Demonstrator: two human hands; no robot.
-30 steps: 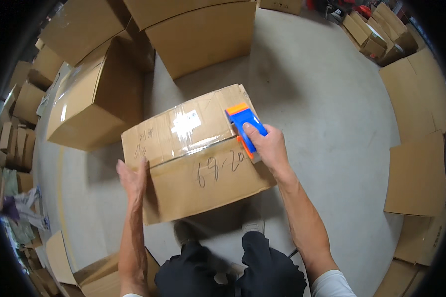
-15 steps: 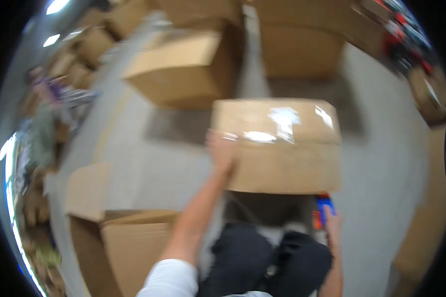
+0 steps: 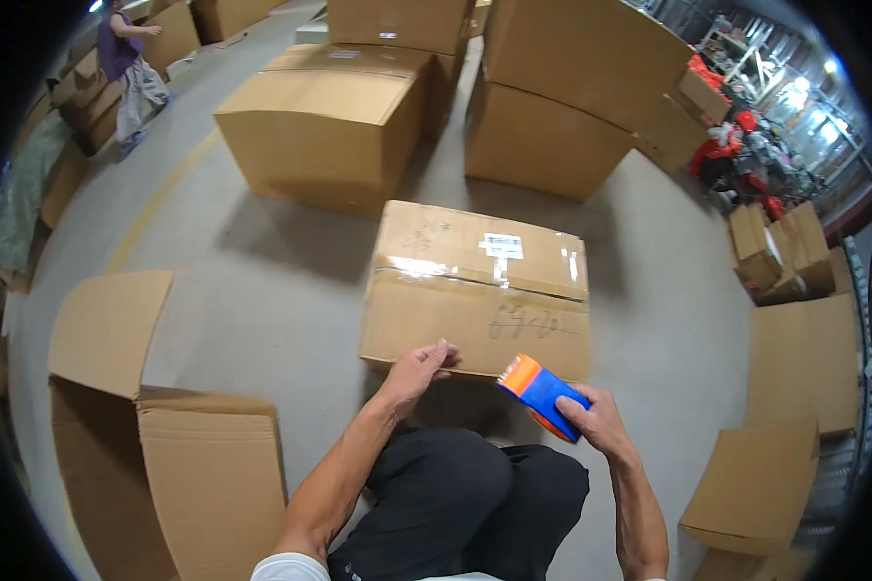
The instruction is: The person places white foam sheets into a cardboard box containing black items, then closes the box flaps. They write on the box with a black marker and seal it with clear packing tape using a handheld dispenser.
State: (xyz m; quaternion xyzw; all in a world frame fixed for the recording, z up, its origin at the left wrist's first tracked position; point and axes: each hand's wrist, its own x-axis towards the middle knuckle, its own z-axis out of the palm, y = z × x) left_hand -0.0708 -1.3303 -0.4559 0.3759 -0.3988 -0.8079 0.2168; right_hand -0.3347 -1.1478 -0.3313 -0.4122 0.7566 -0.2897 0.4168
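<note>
A taped cardboard carton (image 3: 470, 324) sits in front of my knees, with a white label, handwriting and shiny clear tape along its top seam. Around a blue and orange tape dispenser (image 3: 545, 395), my right hand (image 3: 599, 420) is closed, keeping it just off the carton's near right edge with its toothed end pointing up and left. My left hand (image 3: 420, 374) is at the near edge of the carton, fingers apart and slightly bent, with nothing visible in them. Whether it touches the cardboard I cannot tell.
An open carton (image 3: 213, 484) with raised flaps stands at my lower left. Large closed cartons (image 3: 310, 136) and stacked boxes (image 3: 552, 126) rise beyond. Flattened cardboard (image 3: 804, 368) lines the right side. A person (image 3: 126, 68) walks at the far left.
My left hand has come off the carton's left side to its near edge. My right hand has lifted the tape dispenser up and left. The carton appears lower and further left in view.
</note>
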